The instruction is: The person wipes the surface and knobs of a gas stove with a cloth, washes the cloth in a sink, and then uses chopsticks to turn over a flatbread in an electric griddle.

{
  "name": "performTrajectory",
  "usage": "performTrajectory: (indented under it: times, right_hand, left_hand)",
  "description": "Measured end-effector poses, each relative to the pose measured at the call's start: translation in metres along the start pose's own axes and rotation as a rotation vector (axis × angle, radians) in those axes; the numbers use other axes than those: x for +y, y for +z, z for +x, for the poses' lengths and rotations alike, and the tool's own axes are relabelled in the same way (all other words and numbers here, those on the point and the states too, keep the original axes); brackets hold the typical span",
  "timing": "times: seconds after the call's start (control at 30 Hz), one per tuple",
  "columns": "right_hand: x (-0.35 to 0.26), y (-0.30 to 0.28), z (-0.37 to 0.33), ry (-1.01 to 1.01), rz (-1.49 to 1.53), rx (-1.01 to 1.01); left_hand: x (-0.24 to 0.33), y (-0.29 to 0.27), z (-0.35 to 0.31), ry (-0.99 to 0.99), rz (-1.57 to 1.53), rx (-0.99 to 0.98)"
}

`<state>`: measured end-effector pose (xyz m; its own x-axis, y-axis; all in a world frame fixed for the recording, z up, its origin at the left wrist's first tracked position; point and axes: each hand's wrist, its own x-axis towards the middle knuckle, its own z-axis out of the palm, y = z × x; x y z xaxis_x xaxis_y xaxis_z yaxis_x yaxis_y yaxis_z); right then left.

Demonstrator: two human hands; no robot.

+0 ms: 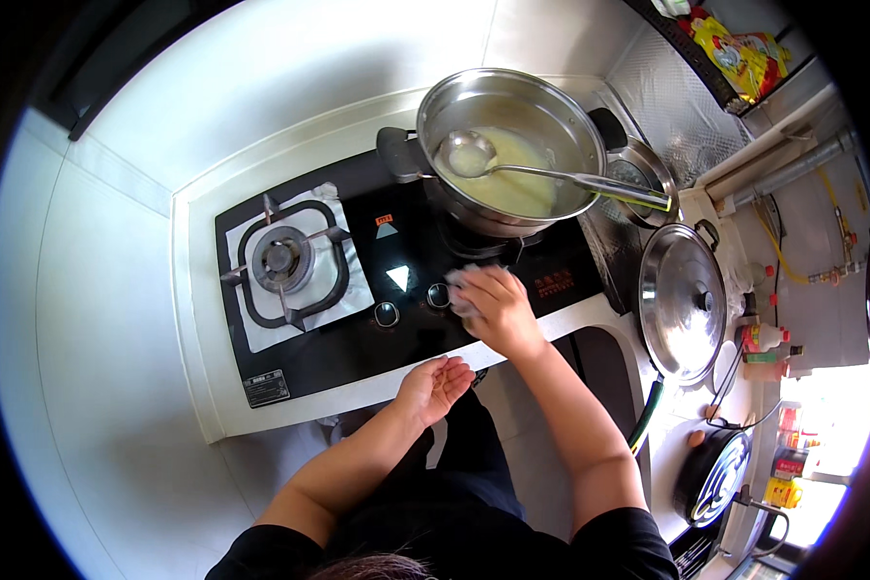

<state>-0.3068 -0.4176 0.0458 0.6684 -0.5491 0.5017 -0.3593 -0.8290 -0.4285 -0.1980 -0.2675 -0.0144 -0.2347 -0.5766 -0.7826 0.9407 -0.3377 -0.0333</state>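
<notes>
My right hand [497, 307] presses a crumpled whitish tissue or cloth [462, 290] onto the black glass gas hob [333, 353], just right of a round control knob [438, 295]. Which of the two it is, I cannot tell. At the counter's front edge my left hand [438, 389] is turned palm up, its fingers slightly curled and holding nothing. Beyond my right hand, a large steel pot [430, 198] stands on the right burner. Pale yellowish liquid lies in it, and a steel ladle [470, 155] rests inside with its handle over the right rim.
The left burner [280, 253] has a black pan support over foil. A pot lid [683, 300] leans or lies at the right, near a green-handled utensil [648, 416]. Farther right are bottles [762, 338], a dark round pan [715, 478] and gas pipes [793, 179].
</notes>
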Motion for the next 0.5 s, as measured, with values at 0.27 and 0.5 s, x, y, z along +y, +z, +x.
performTrajectory:
  times: [0.27, 0.5]
  right_hand:
    - [0.000, 0.092, 0.086, 0.198, -0.388, -0.725]
    - [-0.002, 0.162, 0.057, -0.043, -0.387, -0.374]
  left_hand:
    - [0.014, -0.006, -0.010, 0.055, -0.169, -0.047]
    - [0.024, -0.026, -0.010, 0.079, -0.257, -0.019]
